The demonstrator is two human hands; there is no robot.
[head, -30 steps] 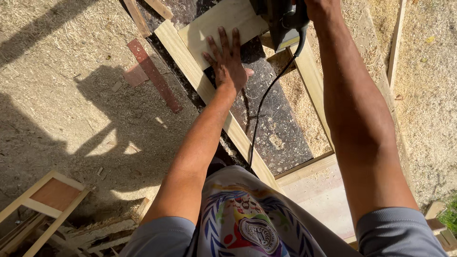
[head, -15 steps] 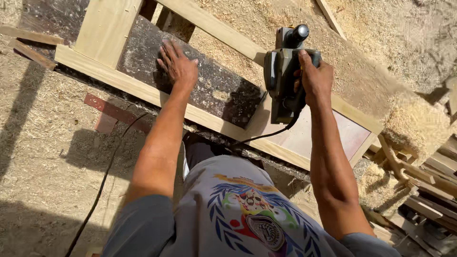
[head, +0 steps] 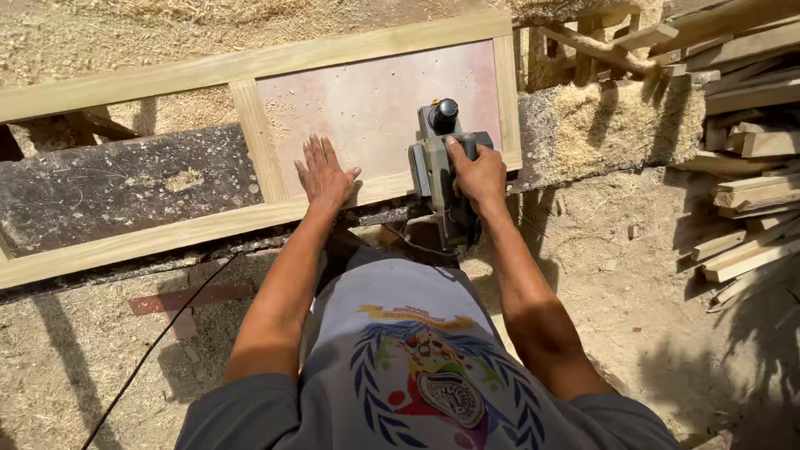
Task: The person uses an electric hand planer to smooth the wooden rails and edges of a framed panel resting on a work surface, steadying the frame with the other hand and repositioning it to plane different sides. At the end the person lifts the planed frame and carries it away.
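Observation:
A long pale wooden frame (head: 250,67) with a pinkish panel (head: 375,108) lies flat across a dark workbench (head: 108,187). My left hand (head: 323,175) rests flat, fingers spread, on the panel and the frame's near rail. My right hand (head: 475,171) grips the handle of a grey electric planer (head: 437,162) with a black front knob. The planer sits on the near rail, close to the frame's right end. Its black cord (head: 150,350) trails down past my left arm to the ground.
Sawdust and shavings cover the ground and pile on the bench's right end (head: 600,125). A stack of cut timber pieces (head: 742,167) lies at the right. A reddish wood strip (head: 192,296) lies on the ground under the bench.
The view has swung round, so the frame now lies level across the top. The planer and my right hand stand nearer the frame's right end. My left hand stays flat on the panel.

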